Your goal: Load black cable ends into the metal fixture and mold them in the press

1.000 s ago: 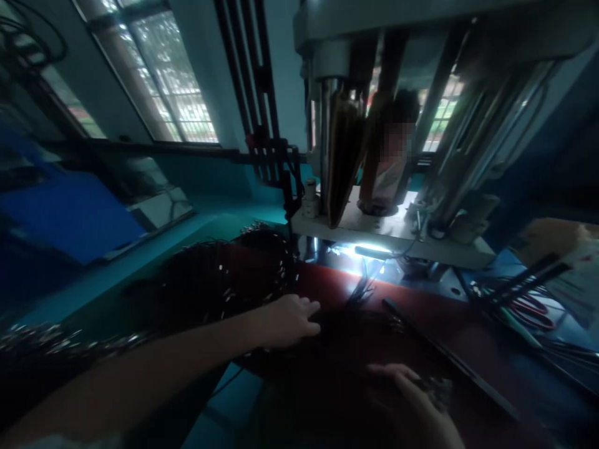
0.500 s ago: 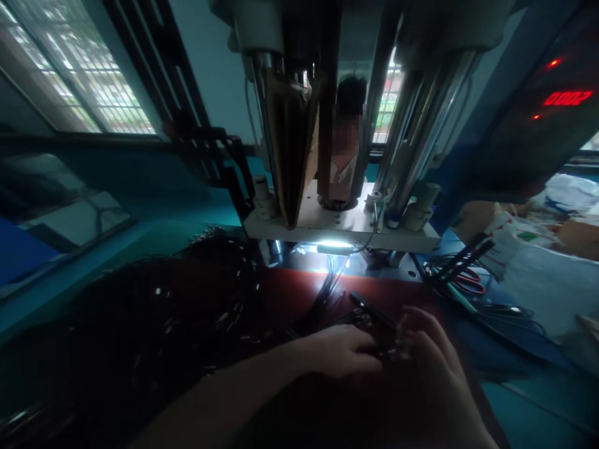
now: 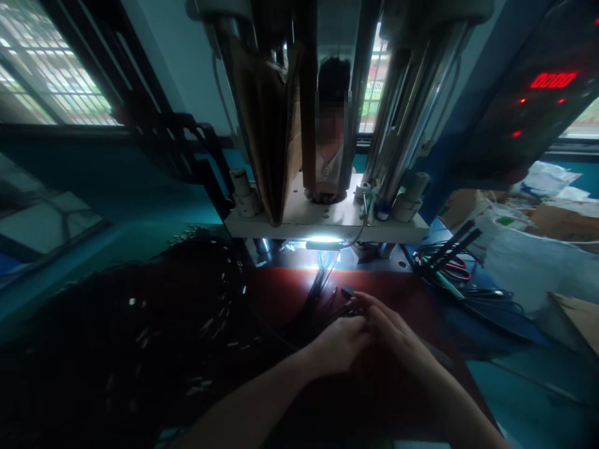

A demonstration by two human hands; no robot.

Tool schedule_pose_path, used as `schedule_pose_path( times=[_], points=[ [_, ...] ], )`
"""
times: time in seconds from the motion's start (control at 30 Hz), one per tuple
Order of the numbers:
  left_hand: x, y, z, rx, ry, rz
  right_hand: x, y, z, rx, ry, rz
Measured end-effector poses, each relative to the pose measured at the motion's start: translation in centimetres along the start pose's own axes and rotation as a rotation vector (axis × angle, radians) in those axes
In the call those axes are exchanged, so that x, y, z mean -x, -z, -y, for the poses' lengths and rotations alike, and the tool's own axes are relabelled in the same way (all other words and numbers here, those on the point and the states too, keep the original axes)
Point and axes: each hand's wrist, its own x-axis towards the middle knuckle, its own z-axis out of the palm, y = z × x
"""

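Observation:
Close together over the reddish-brown work surface are both of my hands. My left hand has its fingers curled around something dark and small that I cannot make out. Against it, my right hand has its fingertips pressed together at the small dark cable ends; what they pinch is hidden. Thin black cables run from beneath the lit press plate towards my hands. Just beyond my fingertips lies a dark tool-like piece.
A large heap of black cables with shiny ends fills the left. Red-handled scissors and more cables lie at the right, before white bags. Metal columns rise above the plate. A red display hangs upper right.
My right hand has moved left and forward, meeting my left hand. The view has shifted slightly right. The red display changed from 0002 to 0000.

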Motion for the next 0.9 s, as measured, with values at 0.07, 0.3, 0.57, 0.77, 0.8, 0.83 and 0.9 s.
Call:
schedule_pose_path(
  times=[0.07,0.3,0.57,0.77,0.8,0.83,0.9],
  points=[
    [-0.2,0.6,-0.1,0.127,-0.001,-0.044,1.0,2.1,-1.3,0.263,0.036,-0.112],
    [-0.3,1.2,-0.5,0.284,-0.035,-0.071,5.6,4.3,-2.7,1.386,-0.132,-0.046],
    [0.0,1.5,0.0,0.324,0.002,-0.009,6.1,3.0,-2.3,0.722,-0.199,-0.001],
    [-0.4,0.7,0.2,0.112,0.04,-0.063,6.7,-0.4,-3.0,-0.095,-0.233,-0.284],
    [-0.5,0.7,0.2,0.106,0.06,-0.055,6.6,-1.1,-3.0,-0.167,-0.211,-0.339],
    [-0.6,0.6,0.1,0.1,0.084,-0.037,6.4,-1.8,-3.1,-0.225,-0.186,-0.388],
    [-0.8,0.6,0.1,0.084,0.126,0.023,6.1,-2.6,-3.1,-0.302,-0.143,-0.452]
  ],
)
